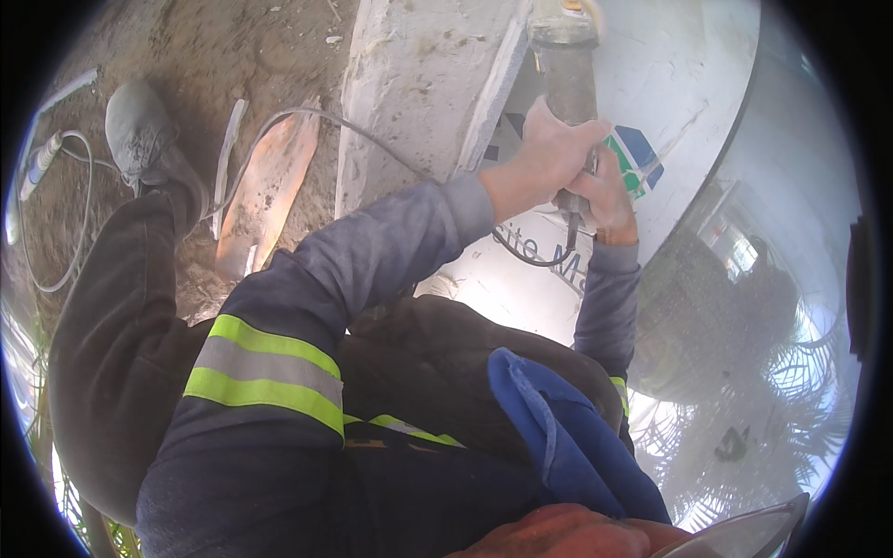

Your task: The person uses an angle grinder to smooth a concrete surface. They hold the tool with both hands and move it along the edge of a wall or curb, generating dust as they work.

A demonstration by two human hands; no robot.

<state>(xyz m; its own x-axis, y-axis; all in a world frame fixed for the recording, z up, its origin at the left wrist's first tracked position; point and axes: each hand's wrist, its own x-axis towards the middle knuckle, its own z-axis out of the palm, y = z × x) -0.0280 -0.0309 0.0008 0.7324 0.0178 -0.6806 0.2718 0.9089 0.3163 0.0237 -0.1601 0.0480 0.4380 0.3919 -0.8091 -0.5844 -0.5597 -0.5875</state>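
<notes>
Both my hands are wrapped around a dusty grey angle grinder [569,84], a cylindrical power tool whose head is at the top of the view. My left hand [539,153] grips the body from the left. My right hand [609,197] closes on the rear end, where the power cord [573,228] comes out. The fingers overlap and hide part of the body. White dust covers my hands and sleeves. Beneath the tool is a white printed board [693,70] with a green and blue emblem. Beside it, a long pale slab [405,84] is coated with dust.
The cord loops left past a brown board [270,191] and narrow pale strips [230,158] on dirt ground [251,46]. A cable connector [42,166] lies at the far left near my dusty shoe [139,126]. A shiny reflective surface [744,372] stands at the right.
</notes>
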